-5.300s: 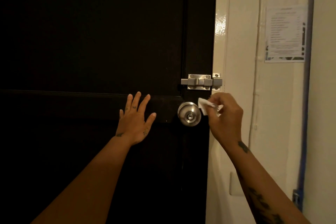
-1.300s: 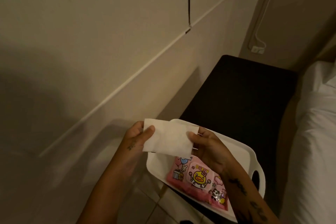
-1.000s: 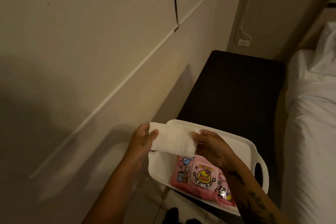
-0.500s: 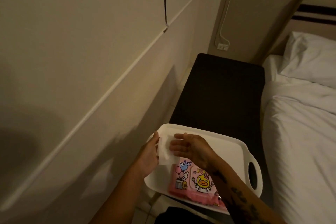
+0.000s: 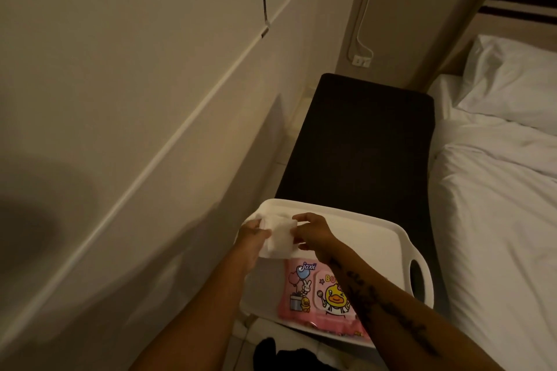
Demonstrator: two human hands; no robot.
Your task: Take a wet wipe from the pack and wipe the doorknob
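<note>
A folded white wet wipe [image 5: 278,236] is held between both hands over the left end of a white tray [image 5: 370,235]. My left hand [image 5: 251,239] grips its left side and my right hand [image 5: 310,230] pinches its right edge. A pink wet wipe pack [image 5: 313,292] with cartoon duck pictures lies flat in the tray, just below the wipe and partly under my right forearm. The door and its doorknob are out of view.
The tray rests on the near end of a dark bench [image 5: 361,141] along a beige wall [image 5: 120,84]. A bed with white sheets [image 5: 497,205] and a pillow [image 5: 512,81] lies to the right. A wall socket [image 5: 360,61] sits beyond the bench.
Earlier I wiped the doorknob; since then I have turned to the tray. Over the last second the wipe went from spread between my hands to folded smaller, and the view lifted toward the bed.
</note>
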